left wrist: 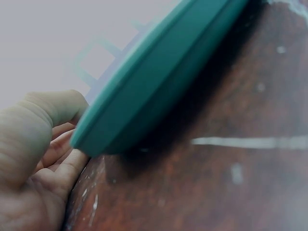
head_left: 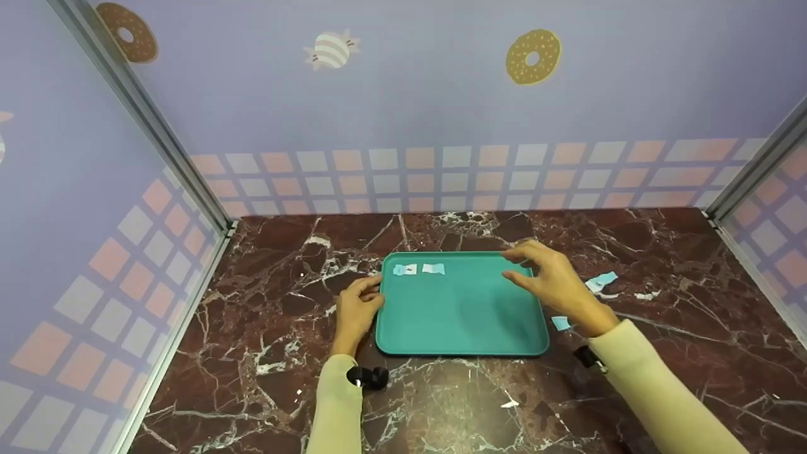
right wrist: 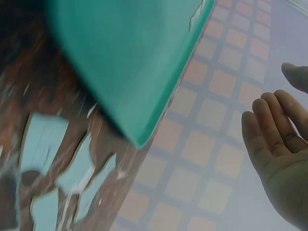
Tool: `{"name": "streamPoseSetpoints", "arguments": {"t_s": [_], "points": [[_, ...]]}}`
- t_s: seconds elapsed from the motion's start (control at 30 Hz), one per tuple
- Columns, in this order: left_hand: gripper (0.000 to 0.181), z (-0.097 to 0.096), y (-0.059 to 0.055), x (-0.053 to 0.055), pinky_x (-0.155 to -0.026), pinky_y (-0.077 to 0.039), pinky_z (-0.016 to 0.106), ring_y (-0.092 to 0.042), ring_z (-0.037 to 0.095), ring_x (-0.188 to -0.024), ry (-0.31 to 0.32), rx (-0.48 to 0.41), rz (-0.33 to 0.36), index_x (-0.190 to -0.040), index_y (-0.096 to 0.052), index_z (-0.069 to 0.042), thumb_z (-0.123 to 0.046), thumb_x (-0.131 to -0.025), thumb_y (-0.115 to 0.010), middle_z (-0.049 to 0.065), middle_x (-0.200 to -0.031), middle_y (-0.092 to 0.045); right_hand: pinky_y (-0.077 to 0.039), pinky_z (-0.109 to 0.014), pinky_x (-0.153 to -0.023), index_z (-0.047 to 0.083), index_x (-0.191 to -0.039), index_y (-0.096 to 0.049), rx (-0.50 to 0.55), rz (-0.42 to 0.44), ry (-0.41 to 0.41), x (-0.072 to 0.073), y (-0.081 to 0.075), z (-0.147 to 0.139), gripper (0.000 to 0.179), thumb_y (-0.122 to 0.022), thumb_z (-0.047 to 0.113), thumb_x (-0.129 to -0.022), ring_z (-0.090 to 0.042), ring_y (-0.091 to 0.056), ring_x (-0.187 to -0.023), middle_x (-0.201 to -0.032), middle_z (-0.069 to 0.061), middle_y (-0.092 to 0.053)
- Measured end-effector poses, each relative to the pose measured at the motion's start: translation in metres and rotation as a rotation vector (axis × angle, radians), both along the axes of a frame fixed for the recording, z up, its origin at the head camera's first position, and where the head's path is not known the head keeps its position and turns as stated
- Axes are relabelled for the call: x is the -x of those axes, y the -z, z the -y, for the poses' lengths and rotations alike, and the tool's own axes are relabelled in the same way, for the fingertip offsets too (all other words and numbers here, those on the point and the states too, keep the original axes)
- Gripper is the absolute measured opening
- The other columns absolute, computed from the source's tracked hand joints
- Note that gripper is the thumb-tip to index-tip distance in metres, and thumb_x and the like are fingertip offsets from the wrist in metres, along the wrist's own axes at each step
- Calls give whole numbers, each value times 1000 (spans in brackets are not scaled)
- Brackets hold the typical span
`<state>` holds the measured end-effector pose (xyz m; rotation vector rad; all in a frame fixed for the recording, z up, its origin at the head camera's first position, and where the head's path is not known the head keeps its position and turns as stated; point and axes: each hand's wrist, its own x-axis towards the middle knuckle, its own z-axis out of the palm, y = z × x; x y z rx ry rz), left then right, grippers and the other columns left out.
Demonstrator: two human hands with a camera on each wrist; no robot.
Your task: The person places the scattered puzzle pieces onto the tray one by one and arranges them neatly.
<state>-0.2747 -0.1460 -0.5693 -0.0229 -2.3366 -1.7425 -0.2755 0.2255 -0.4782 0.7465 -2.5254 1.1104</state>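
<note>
A green tray point(head_left: 463, 309) lies on the marbled table. My left hand point(head_left: 358, 309) holds its left edge; in the left wrist view, the thumb point(left wrist: 60, 107) is at the rim and fingers reach the underside. Two small flat pieces, a blue-and-white piece point(head_left: 405, 270) and a white-and-blue piece point(head_left: 434, 269), lie side by side near the tray's upper left corner. Above the tray's right side hovers my right hand point(head_left: 558, 280), thumb and fingers apart with nothing between them. It also shows in the right wrist view, palm point(right wrist: 293, 183) visible.
Right of the tray, on the table, lie flat light-blue pieces: one piece point(head_left: 602, 280) farther back, another piece point(head_left: 560, 323) nearer. Several irregular pieces point(right wrist: 43, 142) appear in the right wrist view. A patterned wall point(head_left: 441, 113) stands behind, with a side wall point(head_left: 82, 252) at left.
</note>
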Motion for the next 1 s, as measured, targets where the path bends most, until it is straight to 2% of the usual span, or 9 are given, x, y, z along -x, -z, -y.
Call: {"name": "streamPoseSetpoints", "arguments": {"t_s": [0.17,0.27,0.37,0.47,0.7,0.87,1.0], "points": [[39,0,-1,0,-87,-63,34,-75,29,-101,0,3,-12,-127,-76,3,8,-88,-71,16,-120,-74,-61,-43,-86,3,-118,-78,-31,-27,30,-4,3,-22,33,-87,1,-86,-28,-70,-97,-108,-3,-72],[39,-1,-1,1,-87,-63,34,-75,29,-101,-1,2,-13,-126,-76,3,7,-88,-71,16,-120,-74,-61,-43,-90,4,-119,-78,-42,-14,44,-6,6,-35,33,-87,0,-87,-29,-71,-101,-109,-7,-72],[39,-1,-1,1,-88,-63,33,-75,29,-102,0,0,-10,-127,-76,2,7,-88,-71,15,-121,-74,-61,-46,-92,4,-120,-78,-53,5,45,-8,8,-47,34,-85,0,-88,-31,-71,-105,-111,-12,-71],[39,-1,0,1,-88,-62,33,-75,30,-103,1,-5,-10,-127,-76,3,7,-88,-70,16,-122,-73,-61,-51,-91,5,-121,-78,-66,24,44,-9,9,-59,33,-84,2,-89,-33,-72,-105,-113,-10,-71],[40,-1,1,0,-88,-62,33,-74,30,-103,4,-11,-6,-128,-75,3,8,-89,-71,16,-122,-73,-63,-28,-75,9,-121,-79,-66,76,60,-13,14,-87,31,-85,8,-91,-32,-74,-97,-113,-5,-72],[39,0,1,0,-88,-62,34,-74,33,-103,14,-8,-31,-127,-75,6,9,-89,-70,19,-122,-73,-64,-34,-75,9,-122,-78,-96,84,68,-16,20,-107,31,-84,7,-91,-34,-73,-98,-115,-8,-73],[37,0,1,-1,-89,-63,35,-74,35,-103,14,-6,-38,-126,-75,7,9,-90,-70,20,-122,-72,-62,-48,-81,10,-122,-79,-133,99,81,-19,23,-120,32,-85,10,-91,-34,-71,-104,-116,-7,-74]]}}
